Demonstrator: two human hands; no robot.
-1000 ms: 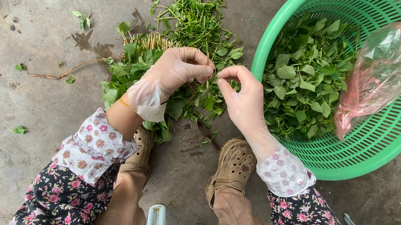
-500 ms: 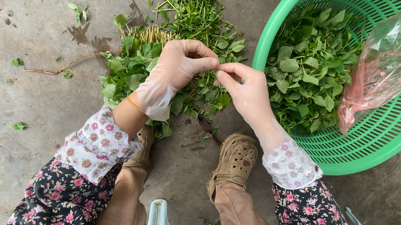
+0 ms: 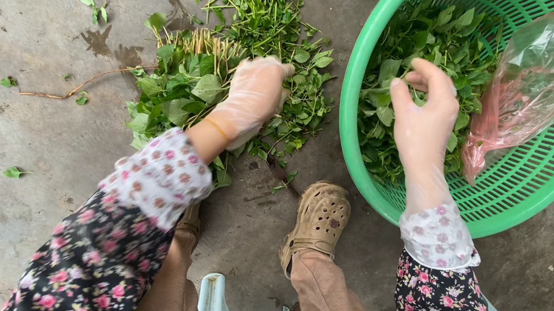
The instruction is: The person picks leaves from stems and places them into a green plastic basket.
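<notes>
- I see the left hand [image 3: 253,98], in a thin clear glove, with fingers curled on the leafy green pile [image 3: 231,68] lying on rough concrete floor [image 3: 10,148].
- Right hand [image 3: 425,119], gloved, fingers loosely bent over picked leaves [image 3: 412,46] inside the perforated green plastic basket [image 3: 526,195]; pinch unclear.
- Crumpled pinkish plastic bag [image 3: 539,73] lies in the basket.

We wear thin, clear plastic gloves on our left hand [image 3: 252,98] and right hand [image 3: 424,123]. Our sleeves are black with pink flowers, ending in white floral cuffs. Brown trousers and tan perforated clogs complete it.
</notes>
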